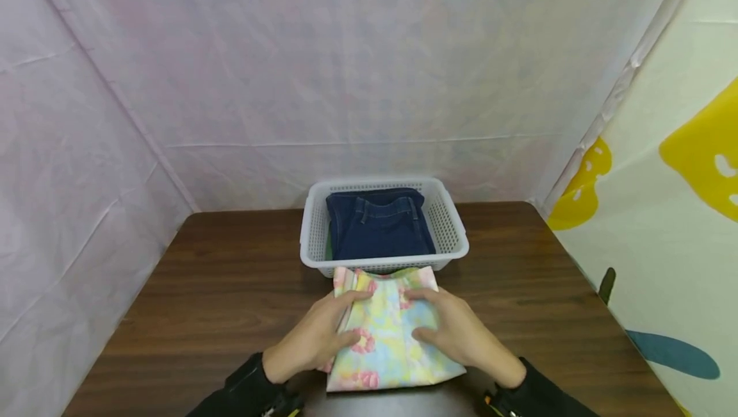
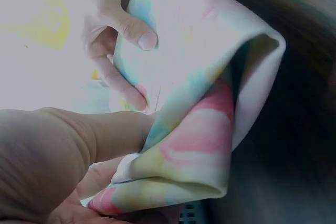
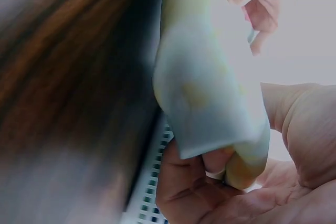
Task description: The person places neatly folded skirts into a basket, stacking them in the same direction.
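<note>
A folded pastel garment with pink flowers (image 1: 392,334) is held up over the near side of the table, its far edge overlapping the basket's front rim in the head view. My left hand (image 1: 323,334) grips its left side, thumb on top. On the opposite side, my right hand (image 1: 461,327) holds it the same way. The left wrist view shows loose folds of the garment (image 2: 194,129) hanging open along one side. In the right wrist view, curled fingers (image 3: 181,182) reach under the garment's rounded edge (image 3: 210,93).
Behind the garment stands a white perforated plastic basket (image 1: 314,228) with folded dark blue jeans (image 1: 380,231) inside and a bit of green cloth beside them. Dark brown wood tabletop (image 1: 230,276) extends on both sides. Pale fabric sheets (image 1: 369,84) hang around the table.
</note>
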The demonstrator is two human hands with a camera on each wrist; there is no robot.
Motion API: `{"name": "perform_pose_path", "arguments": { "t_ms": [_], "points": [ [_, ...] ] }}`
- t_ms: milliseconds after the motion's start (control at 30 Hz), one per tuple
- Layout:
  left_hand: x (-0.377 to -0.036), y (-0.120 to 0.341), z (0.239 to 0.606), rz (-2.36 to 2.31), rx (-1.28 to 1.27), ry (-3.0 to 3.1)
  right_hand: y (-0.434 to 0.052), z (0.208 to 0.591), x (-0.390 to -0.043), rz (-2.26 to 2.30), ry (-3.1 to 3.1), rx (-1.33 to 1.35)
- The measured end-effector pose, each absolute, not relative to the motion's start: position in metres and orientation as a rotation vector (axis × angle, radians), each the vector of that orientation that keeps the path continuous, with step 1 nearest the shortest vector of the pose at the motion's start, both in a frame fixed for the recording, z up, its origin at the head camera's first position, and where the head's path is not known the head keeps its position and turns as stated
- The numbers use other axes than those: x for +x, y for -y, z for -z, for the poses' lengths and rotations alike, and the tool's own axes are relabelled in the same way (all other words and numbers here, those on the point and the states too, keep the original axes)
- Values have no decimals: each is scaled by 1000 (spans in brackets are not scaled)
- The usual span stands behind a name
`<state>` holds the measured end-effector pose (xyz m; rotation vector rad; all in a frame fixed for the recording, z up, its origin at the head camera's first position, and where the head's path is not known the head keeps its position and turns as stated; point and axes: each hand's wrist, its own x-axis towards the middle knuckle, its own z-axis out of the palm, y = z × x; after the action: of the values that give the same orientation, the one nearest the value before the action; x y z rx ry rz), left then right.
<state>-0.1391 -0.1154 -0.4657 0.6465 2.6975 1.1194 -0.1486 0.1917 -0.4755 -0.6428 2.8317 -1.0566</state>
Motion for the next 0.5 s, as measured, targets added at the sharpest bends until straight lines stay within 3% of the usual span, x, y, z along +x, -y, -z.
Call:
{"name": "perform_pose_path", "arguments": {
  "t_ms": [500],
  "points": [
    [-134,123,428,-1161,758,-2704,-198,432,-138,1124,-2894,-734]
  ]
}}
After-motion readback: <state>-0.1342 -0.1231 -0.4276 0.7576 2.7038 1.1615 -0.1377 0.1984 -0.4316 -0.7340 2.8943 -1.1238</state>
